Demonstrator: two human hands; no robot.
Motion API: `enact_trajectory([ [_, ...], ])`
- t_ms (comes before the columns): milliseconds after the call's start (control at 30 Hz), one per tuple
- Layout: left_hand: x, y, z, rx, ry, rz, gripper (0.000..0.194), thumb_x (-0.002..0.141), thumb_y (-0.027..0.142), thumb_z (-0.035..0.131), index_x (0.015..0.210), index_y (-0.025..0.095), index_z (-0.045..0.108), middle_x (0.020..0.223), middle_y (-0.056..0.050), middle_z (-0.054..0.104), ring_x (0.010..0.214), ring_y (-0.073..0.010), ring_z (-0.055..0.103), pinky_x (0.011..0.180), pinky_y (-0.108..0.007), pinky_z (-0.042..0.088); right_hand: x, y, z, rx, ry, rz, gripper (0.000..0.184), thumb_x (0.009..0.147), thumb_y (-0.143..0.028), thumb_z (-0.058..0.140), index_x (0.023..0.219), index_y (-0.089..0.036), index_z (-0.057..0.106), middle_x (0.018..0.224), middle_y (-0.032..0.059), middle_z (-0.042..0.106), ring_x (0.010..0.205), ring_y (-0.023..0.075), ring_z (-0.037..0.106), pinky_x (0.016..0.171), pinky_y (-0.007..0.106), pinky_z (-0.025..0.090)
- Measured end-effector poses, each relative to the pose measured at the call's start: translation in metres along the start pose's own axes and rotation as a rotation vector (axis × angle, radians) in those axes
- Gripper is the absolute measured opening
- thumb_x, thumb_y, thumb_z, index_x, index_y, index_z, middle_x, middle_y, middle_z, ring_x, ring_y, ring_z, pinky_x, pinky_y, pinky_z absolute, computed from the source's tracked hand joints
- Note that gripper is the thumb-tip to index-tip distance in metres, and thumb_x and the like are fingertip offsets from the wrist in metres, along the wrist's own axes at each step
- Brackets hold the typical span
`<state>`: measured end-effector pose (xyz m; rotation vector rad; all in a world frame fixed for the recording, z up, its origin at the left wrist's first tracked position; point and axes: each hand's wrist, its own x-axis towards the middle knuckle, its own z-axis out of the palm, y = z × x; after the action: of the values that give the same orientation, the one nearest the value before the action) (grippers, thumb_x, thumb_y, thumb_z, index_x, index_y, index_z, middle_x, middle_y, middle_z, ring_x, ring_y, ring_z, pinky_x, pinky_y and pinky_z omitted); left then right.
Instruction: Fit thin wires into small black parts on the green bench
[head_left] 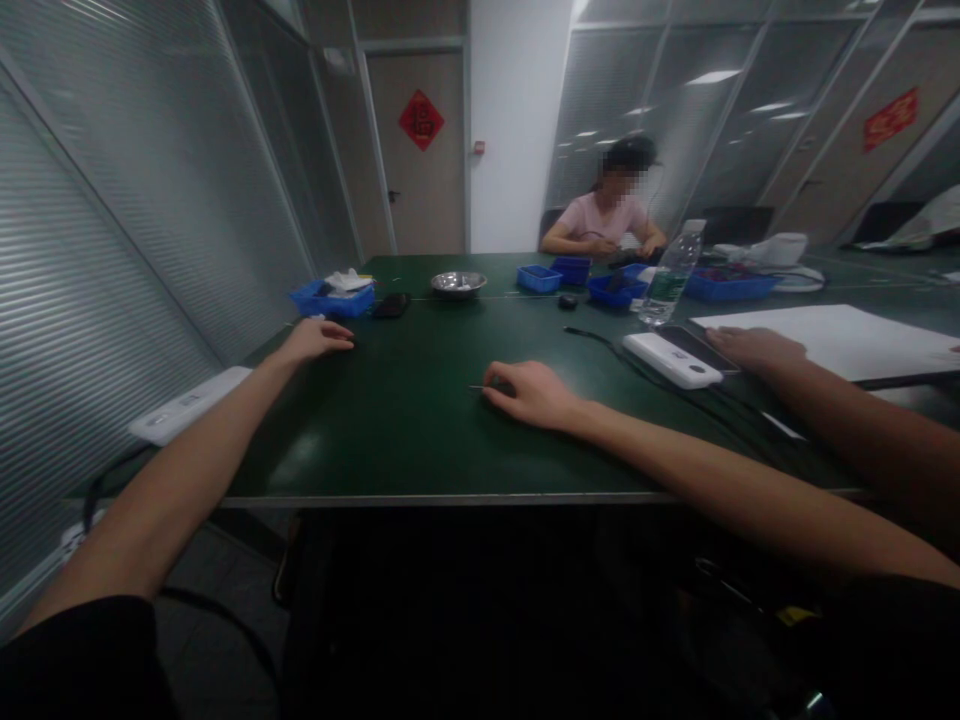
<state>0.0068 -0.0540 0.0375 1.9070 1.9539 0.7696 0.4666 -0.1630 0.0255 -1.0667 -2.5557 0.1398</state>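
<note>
My left hand [319, 340] lies on the dark green table [405, 430] at the far left, fingers stretched out flat and holding nothing. It is a short way in front of a blue bin [332, 298]. Near the table's middle, my right hand [529, 392] rests with its fingers curled. Its fingertips pinch a thin pin-like thing [477, 387] that pokes out to the left along the tabletop.
Another person's hand [756, 347] rests by a white power bank [672, 359] with black cables, next to a white sheet [832, 338]. Further back stand a water bottle [672, 274], a metal bowl [458, 283] and several blue bins. A person sits at the far end.
</note>
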Motion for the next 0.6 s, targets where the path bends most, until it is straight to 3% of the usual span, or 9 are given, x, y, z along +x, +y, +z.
enact_trajectory([
  [200, -0.032, 0.065, 0.041, -0.224, -0.367, 0.230, 0.042, 0.072, 0.039, 0.085, 0.111, 0.024, 0.080, 0.116, -0.006, 0.077, 0.111, -0.0258, 0.068, 0.102, -0.041, 0.050, -0.001, 0.000, 0.000, 0.015, 0.006, -0.024, 0.024, 0.101, -0.039, 0.056, 0.113, -0.021, 0.065, 0.089, 0.0035, 0.070, 0.075, 0.0164, 0.060, 0.069, 0.028, 0.037],
  [333, -0.069, 0.116, 0.075, -0.353, -0.545, 0.483, 0.044, 0.076, 0.040, 0.085, 0.115, 0.021, 0.078, 0.112, -0.008, 0.075, 0.102, -0.0230, 0.068, 0.094, -0.038, 0.052, -0.002, -0.005, -0.002, 0.039, 0.011, -0.066, 0.024, 0.100, -0.039, 0.056, 0.115, -0.021, 0.065, 0.091, 0.0037, 0.070, 0.076, 0.0171, 0.061, 0.071, 0.028, 0.038],
  [467, -0.093, 0.140, 0.096, -0.428, -0.530, 0.621, 0.042, 0.077, 0.040, 0.086, 0.112, 0.017, 0.078, 0.104, -0.009, 0.074, 0.093, -0.0207, 0.066, 0.086, -0.036, 0.053, -0.003, -0.009, -0.002, 0.046, 0.002, -0.110, 0.024, 0.101, -0.039, 0.056, 0.114, -0.021, 0.065, 0.093, 0.0041, 0.071, 0.078, 0.0173, 0.062, 0.072, 0.028, 0.038],
  [600, -0.096, 0.139, 0.101, -0.467, -0.495, 0.641, 0.038, 0.078, 0.040, 0.086, 0.107, 0.017, 0.079, 0.103, -0.009, 0.074, 0.094, -0.0207, 0.068, 0.087, -0.037, 0.054, -0.004, -0.009, -0.002, 0.047, 0.013, -0.118, 0.024, 0.100, -0.038, 0.056, 0.115, -0.021, 0.065, 0.094, 0.0042, 0.071, 0.078, 0.0173, 0.062, 0.071, 0.028, 0.038],
])
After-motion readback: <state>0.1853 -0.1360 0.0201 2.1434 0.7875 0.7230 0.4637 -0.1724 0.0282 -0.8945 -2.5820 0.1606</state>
